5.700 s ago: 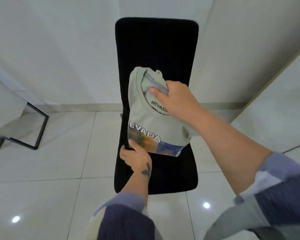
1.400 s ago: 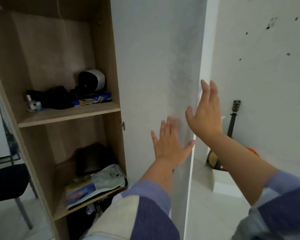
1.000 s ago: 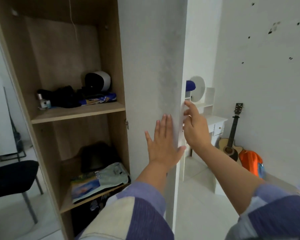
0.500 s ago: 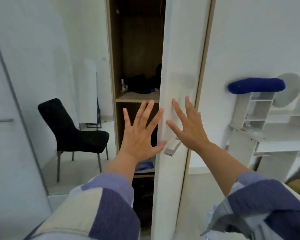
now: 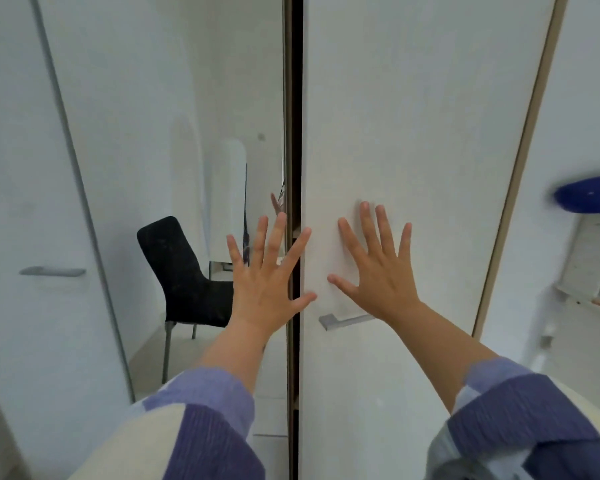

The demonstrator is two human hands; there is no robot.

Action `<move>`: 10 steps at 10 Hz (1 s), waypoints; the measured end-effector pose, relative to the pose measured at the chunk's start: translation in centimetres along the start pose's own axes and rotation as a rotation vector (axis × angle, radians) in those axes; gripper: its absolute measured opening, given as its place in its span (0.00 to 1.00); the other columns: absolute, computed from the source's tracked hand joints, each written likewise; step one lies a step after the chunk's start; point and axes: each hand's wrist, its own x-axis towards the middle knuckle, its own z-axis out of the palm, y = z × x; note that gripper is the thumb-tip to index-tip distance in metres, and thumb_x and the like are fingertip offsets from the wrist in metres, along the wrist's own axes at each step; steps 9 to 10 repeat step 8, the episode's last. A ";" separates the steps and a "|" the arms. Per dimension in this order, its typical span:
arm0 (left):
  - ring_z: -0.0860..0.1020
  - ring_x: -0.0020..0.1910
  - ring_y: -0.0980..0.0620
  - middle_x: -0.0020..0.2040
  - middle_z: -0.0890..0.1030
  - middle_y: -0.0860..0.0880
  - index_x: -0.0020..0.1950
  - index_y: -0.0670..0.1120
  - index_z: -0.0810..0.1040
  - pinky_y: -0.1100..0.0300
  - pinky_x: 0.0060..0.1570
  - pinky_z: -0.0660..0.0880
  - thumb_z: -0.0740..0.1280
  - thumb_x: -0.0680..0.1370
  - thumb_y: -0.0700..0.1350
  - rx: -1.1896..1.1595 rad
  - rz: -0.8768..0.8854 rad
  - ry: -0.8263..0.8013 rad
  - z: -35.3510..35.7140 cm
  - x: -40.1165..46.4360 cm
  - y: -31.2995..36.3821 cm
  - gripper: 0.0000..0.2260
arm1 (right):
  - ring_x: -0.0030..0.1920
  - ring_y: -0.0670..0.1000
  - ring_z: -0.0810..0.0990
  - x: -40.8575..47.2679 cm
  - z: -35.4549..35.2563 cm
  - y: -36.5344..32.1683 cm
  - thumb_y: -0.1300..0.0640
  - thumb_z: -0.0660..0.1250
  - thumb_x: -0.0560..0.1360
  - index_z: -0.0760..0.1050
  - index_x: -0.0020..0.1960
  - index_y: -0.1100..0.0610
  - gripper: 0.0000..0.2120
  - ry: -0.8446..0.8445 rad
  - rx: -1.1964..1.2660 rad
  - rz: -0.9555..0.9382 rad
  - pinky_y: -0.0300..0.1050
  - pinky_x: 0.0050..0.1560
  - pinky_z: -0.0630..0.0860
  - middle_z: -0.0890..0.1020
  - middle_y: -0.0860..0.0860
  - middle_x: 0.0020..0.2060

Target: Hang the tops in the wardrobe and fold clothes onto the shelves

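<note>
White wardrobe door [image 5: 413,133] is now pushed nearly shut by right hand [image 5: 378,271] and left hand [image 5: 267,275], fingers splayed, nothing grasped; stowing seems finished.

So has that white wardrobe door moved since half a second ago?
Yes. The white wardrobe door has swung further shut toward the wooden frame edge; only a narrow dark gap remains, and the shelves are hidden.
</note>
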 end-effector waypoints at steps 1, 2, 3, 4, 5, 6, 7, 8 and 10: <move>0.38 0.76 0.41 0.78 0.38 0.44 0.77 0.55 0.39 0.30 0.68 0.38 0.67 0.61 0.73 0.037 0.009 -0.032 1.9 3.5 -1.9 0.56 | 0.77 0.59 0.41 3.5 1.6 0.0 0.30 0.66 0.65 0.43 0.78 0.52 0.54 0.019 -0.034 -0.009 0.69 0.72 0.43 0.43 0.56 0.77; 0.31 0.74 0.41 0.75 0.29 0.44 0.76 0.53 0.32 0.31 0.68 0.35 0.68 0.60 0.73 0.068 0.021 -0.073 4.2 6.8 -2.9 0.60 | 0.77 0.59 0.39 6.8 3.5 -0.4 0.31 0.69 0.62 0.42 0.78 0.53 0.58 0.006 -0.044 -0.004 0.69 0.72 0.43 0.41 0.56 0.77; 0.29 0.73 0.41 0.74 0.27 0.44 0.75 0.52 0.30 0.31 0.67 0.35 0.69 0.61 0.72 0.041 -0.016 -0.103 6.9 9.0 -3.5 0.61 | 0.77 0.60 0.39 8.8 5.9 -1.0 0.33 0.72 0.62 0.40 0.78 0.53 0.59 -0.024 -0.040 0.035 0.70 0.71 0.45 0.41 0.57 0.77; 0.26 0.71 0.39 0.73 0.25 0.44 0.72 0.53 0.25 0.31 0.66 0.31 0.68 0.63 0.72 0.043 -0.038 -0.122 9.4 11.0 -4.0 0.60 | 0.77 0.60 0.40 10.4 8.0 -1.5 0.36 0.73 0.62 0.41 0.78 0.51 0.58 -0.016 -0.055 0.083 0.72 0.70 0.47 0.42 0.56 0.77; 0.27 0.72 0.39 0.72 0.24 0.44 0.72 0.54 0.24 0.33 0.63 0.26 0.68 0.63 0.72 0.010 -0.050 -0.114 11.0 12.6 -4.2 0.60 | 0.77 0.59 0.39 11.8 9.5 -1.3 0.36 0.74 0.62 0.40 0.78 0.50 0.58 -0.017 -0.056 0.101 0.75 0.68 0.47 0.42 0.56 0.77; 0.26 0.71 0.38 0.72 0.23 0.43 0.72 0.53 0.24 0.33 0.63 0.27 0.68 0.63 0.71 0.018 -0.059 -0.127 11.9 12.9 -4.2 0.60 | 0.76 0.60 0.38 11.9 10.1 -1.3 0.35 0.72 0.63 0.39 0.78 0.51 0.58 -0.048 -0.087 0.101 0.76 0.67 0.48 0.40 0.56 0.77; 0.28 0.72 0.37 0.73 0.25 0.43 0.73 0.52 0.25 0.31 0.66 0.32 0.68 0.62 0.72 -0.004 0.001 -0.108 11.4 12.9 -4.3 0.61 | 0.76 0.60 0.38 12.2 9.1 -1.4 0.37 0.72 0.64 0.41 0.78 0.51 0.56 -0.015 -0.082 0.082 0.75 0.68 0.46 0.40 0.56 0.77; 0.35 0.75 0.39 0.76 0.32 0.43 0.77 0.50 0.35 0.31 0.68 0.37 0.70 0.62 0.68 -0.060 0.021 -0.023 11.1 10.5 -4.6 0.58 | 0.77 0.57 0.42 9.1 8.3 -1.7 0.43 0.69 0.71 0.46 0.78 0.52 0.46 0.032 0.015 0.053 0.69 0.72 0.44 0.45 0.54 0.78; 0.35 0.75 0.39 0.76 0.32 0.43 0.77 0.50 0.35 0.31 0.68 0.37 0.70 0.62 0.68 -0.060 0.021 -0.023 11.1 10.5 -4.6 0.58 | 0.77 0.57 0.42 9.1 8.3 -1.7 0.43 0.69 0.71 0.46 0.78 0.52 0.46 0.032 0.015 0.053 0.69 0.72 0.44 0.45 0.54 0.78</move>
